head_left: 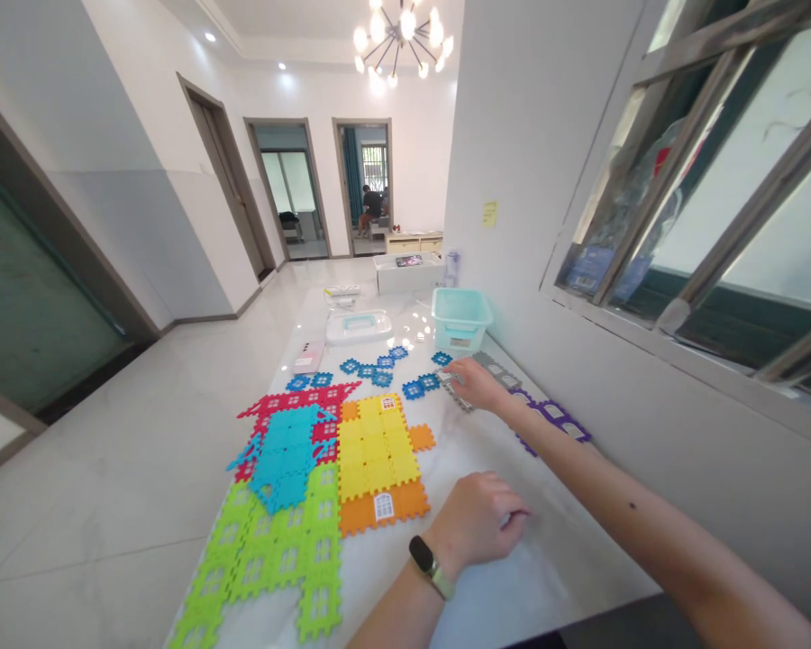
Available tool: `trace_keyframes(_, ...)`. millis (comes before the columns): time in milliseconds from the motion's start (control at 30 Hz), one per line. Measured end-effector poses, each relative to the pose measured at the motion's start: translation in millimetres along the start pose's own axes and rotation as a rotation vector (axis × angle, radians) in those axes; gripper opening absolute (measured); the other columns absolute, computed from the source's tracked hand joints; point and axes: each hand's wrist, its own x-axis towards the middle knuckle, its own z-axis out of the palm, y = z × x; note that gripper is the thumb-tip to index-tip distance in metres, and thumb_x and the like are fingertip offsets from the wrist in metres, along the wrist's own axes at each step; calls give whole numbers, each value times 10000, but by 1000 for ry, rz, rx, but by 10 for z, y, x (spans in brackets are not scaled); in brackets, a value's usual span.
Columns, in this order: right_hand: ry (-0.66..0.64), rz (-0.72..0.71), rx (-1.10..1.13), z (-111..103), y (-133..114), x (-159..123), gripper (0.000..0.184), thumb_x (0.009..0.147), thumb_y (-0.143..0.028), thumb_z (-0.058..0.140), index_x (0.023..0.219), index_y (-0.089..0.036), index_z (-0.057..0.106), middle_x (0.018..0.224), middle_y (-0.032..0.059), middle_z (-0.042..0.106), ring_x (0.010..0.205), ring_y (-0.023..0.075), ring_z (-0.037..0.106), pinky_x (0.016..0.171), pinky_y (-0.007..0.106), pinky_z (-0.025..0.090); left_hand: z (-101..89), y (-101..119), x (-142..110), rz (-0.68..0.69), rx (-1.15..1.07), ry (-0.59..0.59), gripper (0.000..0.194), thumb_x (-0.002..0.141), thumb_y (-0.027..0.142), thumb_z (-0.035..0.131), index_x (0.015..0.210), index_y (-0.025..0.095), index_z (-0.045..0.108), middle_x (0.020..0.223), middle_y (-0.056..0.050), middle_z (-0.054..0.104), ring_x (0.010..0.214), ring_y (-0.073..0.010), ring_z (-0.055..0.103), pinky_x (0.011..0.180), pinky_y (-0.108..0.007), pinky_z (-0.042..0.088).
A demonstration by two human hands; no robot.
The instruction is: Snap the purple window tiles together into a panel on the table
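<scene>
My right hand (477, 383) reaches across the white table (527, 559) and its fingers rest on grey puzzle tiles (460, 397) near a teal bin (460, 320). My left hand (481, 521), with a dark wristband, lies loosely curled on the table just right of the joined orange tiles (382, 509). Yellow tiles (375, 446), red tiles (297, 401), a teal sheet of tiles (284, 455) and green tiles (270, 550) form one flat patchwork. Loose blue tiles (378, 368) lie beyond it. Purple tiles (558, 419) sit under my right forearm.
A white lidded box (358, 326), a phone (309, 358) and a long white box (409, 270) stand at the table's far end. A wall with a window (703, 207) runs along the right. A person sits in a far room (373, 207).
</scene>
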Motion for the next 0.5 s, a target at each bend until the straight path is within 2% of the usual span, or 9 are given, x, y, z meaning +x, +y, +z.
trace_keyframes(100, -121, -78, -4, 298, -152, 228, 457, 774, -112, 544, 1208, -201, 655, 1223, 82, 670, 1168, 258, 588, 1013, 375, 447, -1, -48, 11, -5, 23, 11, 122, 854, 187, 575, 888, 189, 692, 779, -6, 696, 741, -165, 608, 717, -292, 469)
trace_keyframes(200, -205, -125, -28, 486, -229, 365, 499, 791, -149, 583, 1285, -210, 615, 1298, 107, 627, 1193, 273, 582, 1012, 387, 447, -12, -81, 26, -11, 53, 24, 106, 843, 194, 585, 867, 187, 688, 751, -13, 682, 732, -175, 604, 683, -300, 461)
trace_keyframes(333, -281, -195, -73, 561, -284, 459, 398, 886, -161, 521, 1251, -256, 646, 1233, 87, 661, 1113, 230, 628, 971, 327, 459, -24, -77, 52, -13, 51, 56, 108, 842, 201, 577, 850, 186, 683, 729, -19, 670, 724, -178, 604, 664, -307, 458)
trace_keyframes(500, -313, -231, -173, 567, -350, 428, 374, 966, -160, 421, 1290, -240, 591, 1176, 107, 658, 1073, 225, 617, 944, 341, 448, -15, -27, 111, 22, -2, 115, 140, 849, 201, 559, 893, 185, 691, 786, -13, 697, 730, -170, 620, 688, -298, 483)
